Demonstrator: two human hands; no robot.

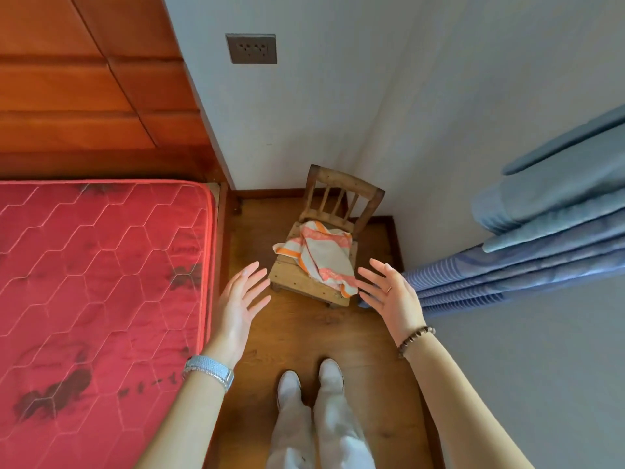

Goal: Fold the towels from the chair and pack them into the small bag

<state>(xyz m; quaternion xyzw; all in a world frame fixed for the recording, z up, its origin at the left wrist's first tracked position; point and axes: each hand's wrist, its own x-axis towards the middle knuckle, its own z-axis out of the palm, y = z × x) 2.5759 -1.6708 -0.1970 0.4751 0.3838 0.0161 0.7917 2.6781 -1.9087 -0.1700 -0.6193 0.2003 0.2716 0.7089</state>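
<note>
A crumpled white towel with orange and pink stripes lies on the seat of a small wooden chair in the corner of the room. One end of the towel hangs over the seat's front right edge. My left hand is stretched out with spread fingers, just left of the chair's front corner and apart from it. My right hand is spread too, palm turned inward, close to the hanging end of the towel without holding it. No bag is in view.
A bed with a red quilted mattress fills the left side, with an orange wooden headboard behind it. Blue curtains hang on the right. I stand on a strip of wooden floor between them.
</note>
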